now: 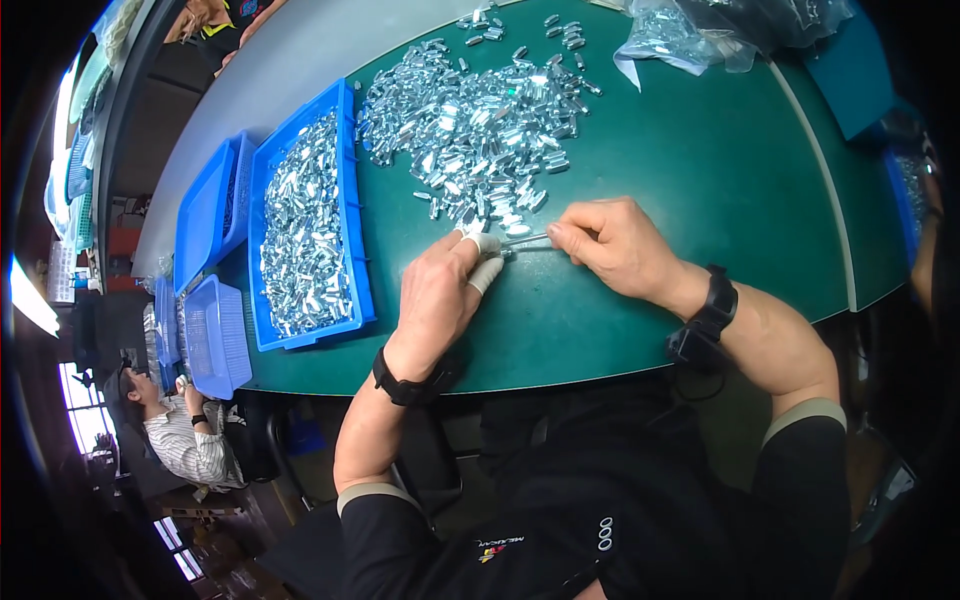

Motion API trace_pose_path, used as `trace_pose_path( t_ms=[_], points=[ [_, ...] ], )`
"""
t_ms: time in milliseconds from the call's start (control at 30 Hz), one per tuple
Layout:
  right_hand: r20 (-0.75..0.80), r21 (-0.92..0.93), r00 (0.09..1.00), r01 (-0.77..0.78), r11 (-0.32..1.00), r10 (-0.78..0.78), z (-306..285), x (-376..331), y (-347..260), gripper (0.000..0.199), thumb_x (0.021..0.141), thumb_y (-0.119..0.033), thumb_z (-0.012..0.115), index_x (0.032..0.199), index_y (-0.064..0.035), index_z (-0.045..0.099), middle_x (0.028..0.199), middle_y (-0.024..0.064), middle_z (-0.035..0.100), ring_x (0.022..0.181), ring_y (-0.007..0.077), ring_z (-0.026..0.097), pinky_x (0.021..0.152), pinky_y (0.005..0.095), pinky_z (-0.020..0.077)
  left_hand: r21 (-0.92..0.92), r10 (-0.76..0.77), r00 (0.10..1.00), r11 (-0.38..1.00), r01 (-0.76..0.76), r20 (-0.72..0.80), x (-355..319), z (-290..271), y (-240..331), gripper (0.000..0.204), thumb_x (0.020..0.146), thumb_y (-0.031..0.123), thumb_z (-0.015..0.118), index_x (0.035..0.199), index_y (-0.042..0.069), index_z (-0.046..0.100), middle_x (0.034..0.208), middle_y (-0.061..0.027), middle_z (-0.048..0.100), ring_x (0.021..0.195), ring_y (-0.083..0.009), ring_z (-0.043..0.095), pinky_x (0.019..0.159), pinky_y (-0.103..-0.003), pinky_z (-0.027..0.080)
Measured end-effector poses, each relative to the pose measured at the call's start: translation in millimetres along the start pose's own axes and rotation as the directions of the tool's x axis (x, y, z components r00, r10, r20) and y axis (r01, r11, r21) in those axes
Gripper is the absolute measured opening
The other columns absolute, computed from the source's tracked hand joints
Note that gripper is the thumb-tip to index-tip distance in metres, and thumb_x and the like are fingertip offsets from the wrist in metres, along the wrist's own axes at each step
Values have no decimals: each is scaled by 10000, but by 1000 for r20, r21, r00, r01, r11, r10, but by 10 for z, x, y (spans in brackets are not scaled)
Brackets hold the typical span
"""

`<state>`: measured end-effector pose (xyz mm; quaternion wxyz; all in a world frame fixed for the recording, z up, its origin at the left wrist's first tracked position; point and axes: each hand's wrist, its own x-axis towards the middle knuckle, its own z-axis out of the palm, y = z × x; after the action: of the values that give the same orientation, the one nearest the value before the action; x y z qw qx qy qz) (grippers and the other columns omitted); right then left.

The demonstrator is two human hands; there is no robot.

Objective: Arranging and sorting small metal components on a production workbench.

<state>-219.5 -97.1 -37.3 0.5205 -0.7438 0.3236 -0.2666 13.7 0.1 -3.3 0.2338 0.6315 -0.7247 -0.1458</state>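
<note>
My left hand (432, 290), with white covers on its thumb and forefinger, is closed in a pinch at the near edge of a heap of shiny metal pieces (470, 120). A small metal piece (506, 251) shows at its fingertips, mostly hidden by them. My right hand (625, 250) grips a thin metal rod (530, 242) between thumb and fingers. The rod points left, and its tip meets the left fingertips; whether it enters the piece I cannot tell. Each wrist wears a black band.
Left of the heap, a blue tray (353, 215) holds many similar pieces. Further left stand another blue tray (205, 215) and a blue basket (217, 345). Clear plastic bags (690, 35) lie at the far right of the green table (720, 170). A person (190, 440) sits at the left.
</note>
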Motion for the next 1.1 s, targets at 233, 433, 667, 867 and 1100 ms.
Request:
trace_pose_path(
  t_ms=[233,433,667,867,1100],
  points=[
    [15,-58,1000,25,998,-24,2,-6,14,279,1046,-214,656,884,0,730,686,42,656,630,105,580,584,301,455,-60,-83,997,995,82,-8,-4,-11,26,154,874,98,805,1018,70,760,865,-123,662,772,-339,657,670,-438,512],
    [3,33,995,98,995,-98,70,-19,-7,238,1028,-183,668,894,3,733,708,45,664,668,130,613,629,320,483,14,60,996,998,-59,-64,28,-37,72,205,838,45,834,1031,62,769,941,-97,681,867,-288,667,738,-391,528],
    [55,-10,996,72,997,-72,25,-30,-29,211,1016,-177,686,917,0,743,743,74,686,695,178,646,661,345,507,-5,139,987,990,-140,-77,2,-32,127,227,813,21,847,1022,57,766,959,-94,683,916,-302,664,779,-387,531],
    [66,-100,975,216,971,-210,25,-38,-44,243,1024,-204,681,906,0,739,762,108,700,693,228,663,657,371,510,-7,158,986,987,-159,-56,-48,11,124,212,809,13,844,997,50,750,957,-98,681,906,-313,661,771,-395,531],
    [117,-166,975,208,964,-190,111,-91,-50,318,1054,-234,648,840,-11,725,691,111,674,621,233,647,608,385,497,19,212,972,977,-211,-99,-49,32,203,201,812,37,833,989,55,739,932,-98,652,872,-326,647,740,-424,529]
  ],
)
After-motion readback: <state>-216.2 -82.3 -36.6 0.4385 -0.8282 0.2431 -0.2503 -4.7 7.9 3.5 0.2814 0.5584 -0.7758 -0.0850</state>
